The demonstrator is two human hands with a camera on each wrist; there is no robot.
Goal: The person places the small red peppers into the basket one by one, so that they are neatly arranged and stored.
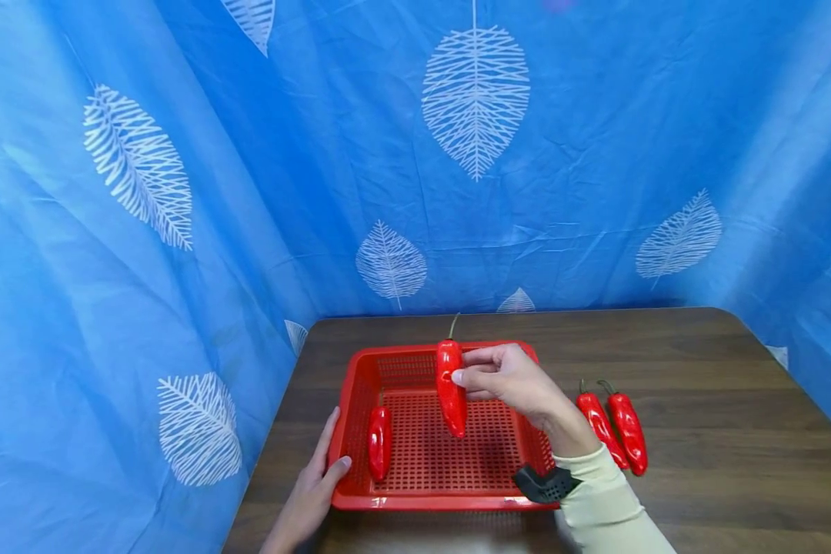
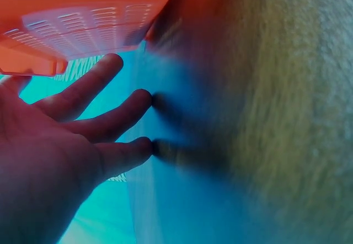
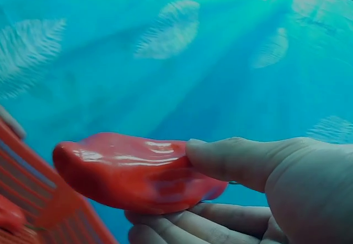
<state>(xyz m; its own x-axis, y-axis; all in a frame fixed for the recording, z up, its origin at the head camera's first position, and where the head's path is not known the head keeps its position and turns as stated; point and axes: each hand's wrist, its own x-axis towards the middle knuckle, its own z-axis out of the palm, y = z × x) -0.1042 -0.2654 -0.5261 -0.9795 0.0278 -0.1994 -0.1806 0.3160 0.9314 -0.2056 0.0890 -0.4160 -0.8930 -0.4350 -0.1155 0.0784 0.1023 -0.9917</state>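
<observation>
My right hand (image 1: 508, 377) pinches a red chili pepper (image 1: 450, 388) between thumb and fingers, its green stem pointing up. That pepper hangs over a red plastic basket (image 1: 443, 502); in the right wrist view its glossy body (image 3: 132, 172) lies between the thumb and the fingers below. A second red chili pepper (image 1: 380, 442) lies inside the basket near the left wall. My left hand (image 1: 309, 486) is at the basket's left side, thumb at the rim. In the left wrist view, its fingers (image 2: 110, 120) are spread and fairly straight beneath the basket's slotted wall (image 2: 88, 26).
Two more red chili peppers (image 1: 612, 431) lie side by side on the dark wooden table (image 1: 706, 369), right of the basket and beside my right forearm. A blue curtain (image 1: 318, 154) with white leaf prints hangs behind and along the sides of the table.
</observation>
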